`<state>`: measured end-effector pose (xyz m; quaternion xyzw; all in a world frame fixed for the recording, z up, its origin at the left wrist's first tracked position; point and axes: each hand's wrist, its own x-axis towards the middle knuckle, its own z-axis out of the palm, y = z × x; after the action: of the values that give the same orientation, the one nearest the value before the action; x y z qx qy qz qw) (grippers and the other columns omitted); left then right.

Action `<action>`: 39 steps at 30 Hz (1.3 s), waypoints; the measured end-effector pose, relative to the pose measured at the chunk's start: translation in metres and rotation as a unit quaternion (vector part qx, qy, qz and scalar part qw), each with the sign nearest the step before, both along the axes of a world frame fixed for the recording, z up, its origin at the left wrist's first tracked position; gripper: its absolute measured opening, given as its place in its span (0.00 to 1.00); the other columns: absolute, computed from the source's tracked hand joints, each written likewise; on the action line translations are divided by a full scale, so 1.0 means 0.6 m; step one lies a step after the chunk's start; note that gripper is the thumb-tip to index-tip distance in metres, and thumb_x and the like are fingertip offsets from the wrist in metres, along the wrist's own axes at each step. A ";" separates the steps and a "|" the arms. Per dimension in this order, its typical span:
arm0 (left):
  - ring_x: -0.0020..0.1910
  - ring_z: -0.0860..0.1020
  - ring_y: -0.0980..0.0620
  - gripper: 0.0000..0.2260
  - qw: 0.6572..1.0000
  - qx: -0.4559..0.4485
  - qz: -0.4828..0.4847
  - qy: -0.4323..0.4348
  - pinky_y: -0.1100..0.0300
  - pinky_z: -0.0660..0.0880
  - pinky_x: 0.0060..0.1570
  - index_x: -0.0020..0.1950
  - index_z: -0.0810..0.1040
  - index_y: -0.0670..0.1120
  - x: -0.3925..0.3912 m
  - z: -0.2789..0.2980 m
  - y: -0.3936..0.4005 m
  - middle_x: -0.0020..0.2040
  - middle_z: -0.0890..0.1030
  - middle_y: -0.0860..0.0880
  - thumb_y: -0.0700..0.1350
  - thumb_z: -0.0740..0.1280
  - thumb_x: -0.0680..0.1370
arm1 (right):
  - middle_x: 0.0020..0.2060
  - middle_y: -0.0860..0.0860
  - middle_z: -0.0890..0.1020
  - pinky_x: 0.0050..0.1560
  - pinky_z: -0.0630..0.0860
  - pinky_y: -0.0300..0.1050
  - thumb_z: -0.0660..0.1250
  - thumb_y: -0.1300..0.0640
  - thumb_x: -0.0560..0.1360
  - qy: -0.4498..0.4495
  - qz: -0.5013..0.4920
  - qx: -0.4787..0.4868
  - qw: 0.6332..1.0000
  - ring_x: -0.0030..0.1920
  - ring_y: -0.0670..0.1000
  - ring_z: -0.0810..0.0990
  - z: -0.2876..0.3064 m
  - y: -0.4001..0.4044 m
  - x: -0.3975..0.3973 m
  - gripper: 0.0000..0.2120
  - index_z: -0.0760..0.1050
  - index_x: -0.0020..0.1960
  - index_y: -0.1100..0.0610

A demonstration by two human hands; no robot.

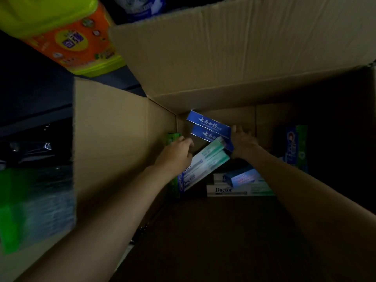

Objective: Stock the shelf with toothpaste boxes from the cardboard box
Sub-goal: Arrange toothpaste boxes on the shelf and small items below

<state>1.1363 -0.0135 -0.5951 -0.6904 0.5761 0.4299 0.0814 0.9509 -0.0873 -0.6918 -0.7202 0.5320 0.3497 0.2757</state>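
Both my arms reach deep into a large open cardboard box [122, 127]. Two blue toothpaste boxes [208, 124] lean against its far wall. Below them lie white and green toothpaste boxes [207, 161] at a slant. My left hand [176, 152] curls over the left end of the white and green boxes. My right hand [242, 142] grips the right end of the blue boxes. More white "Doctor" boxes [230, 190] and a small blue box [242, 177] lie on the box floor. A green box [173, 137] stands by the left wall.
A blue and green toothpaste box [296, 147] stands in the dark right side of the carton. A yellow and orange jug [67, 33] is above the left flap. Wrapped green packs [34, 202] sit outside at the left. The near floor of the carton is dark.
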 end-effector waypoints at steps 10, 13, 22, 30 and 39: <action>0.57 0.73 0.46 0.15 0.999 -0.053 -0.003 0.013 0.51 0.71 0.55 0.64 0.68 0.44 0.003 0.159 -0.016 0.61 0.69 0.46 0.39 0.59 0.78 | 0.64 0.57 0.72 0.59 0.73 0.49 0.74 0.45 0.66 -0.044 -0.044 0.052 0.997 0.62 0.58 0.73 0.249 -0.101 -0.019 0.37 0.65 0.68 0.60; 0.62 0.70 0.45 0.20 0.994 -0.089 -0.032 0.054 0.54 0.68 0.58 0.68 0.65 0.45 0.007 0.273 -0.044 0.64 0.68 0.45 0.41 0.63 0.76 | 0.65 0.54 0.72 0.58 0.68 0.42 0.71 0.49 0.72 -0.101 -0.065 0.109 0.987 0.66 0.55 0.71 0.411 -0.114 -0.030 0.30 0.66 0.69 0.57; 0.70 0.60 0.48 0.42 0.911 -0.252 -0.311 -0.099 0.53 0.56 0.68 0.75 0.53 0.51 0.043 0.652 -0.048 0.73 0.60 0.51 0.58 0.72 0.68 | 0.50 0.49 0.80 0.51 0.75 0.37 0.71 0.47 0.57 -0.256 -0.101 0.190 0.942 0.47 0.44 0.79 0.845 -0.066 0.009 0.26 0.74 0.53 0.54; 0.60 0.74 0.49 0.25 0.819 -0.474 -0.278 -0.164 0.55 0.68 0.53 0.67 0.66 0.50 0.104 0.910 -0.037 0.61 0.75 0.52 0.54 0.67 0.72 | 0.50 0.49 0.80 0.46 0.76 0.39 0.72 0.39 0.54 -0.350 -0.057 0.094 0.930 0.48 0.48 0.79 1.105 -0.059 0.059 0.37 0.70 0.58 0.56; 0.63 0.72 0.50 0.28 0.760 -0.560 -0.229 -0.238 0.57 0.66 0.59 0.71 0.63 0.50 0.152 1.061 -0.043 0.65 0.73 0.51 0.56 0.65 0.74 | 0.61 0.49 0.75 0.58 0.72 0.45 0.62 0.48 0.77 -0.461 -0.083 -0.086 0.879 0.64 0.57 0.73 1.255 -0.089 0.075 0.16 0.75 0.60 0.54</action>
<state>1.2275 -0.0395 0.0418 -0.5406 0.8173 -0.1786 -0.0890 0.9959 -0.1407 0.0615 -0.7738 0.4306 -0.0934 0.4551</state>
